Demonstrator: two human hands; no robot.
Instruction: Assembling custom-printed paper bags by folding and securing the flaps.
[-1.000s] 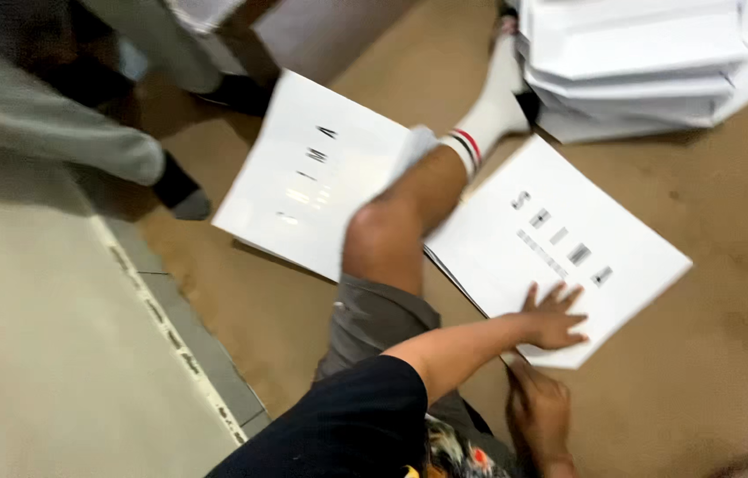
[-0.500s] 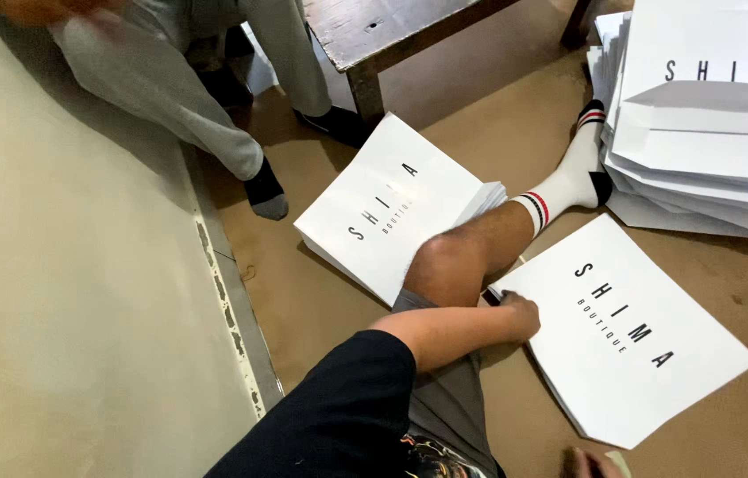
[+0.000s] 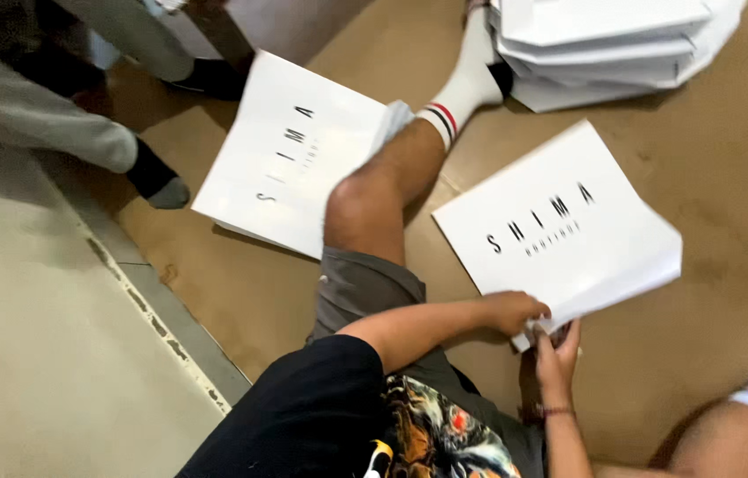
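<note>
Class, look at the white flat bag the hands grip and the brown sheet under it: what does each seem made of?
White flat bag: likely smooth matte paper or thin card; its gripped edge bends and lifts cleanly.
Brown floor sheet: looks like cardboard or kraft paper, dull, with faint creases and stains.

Second white bag (image 3: 290, 155) flat on brown floor (image 3: 728, 177), left of knee. Bag stack (image 3: 604, 40) at top. Another person's grey-trousered legs (image 3: 38, 115) upper left.

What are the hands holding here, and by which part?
Both the left hand and right hand grip the white paper bag at its near bottom edge, lifting it off the floor.
</note>
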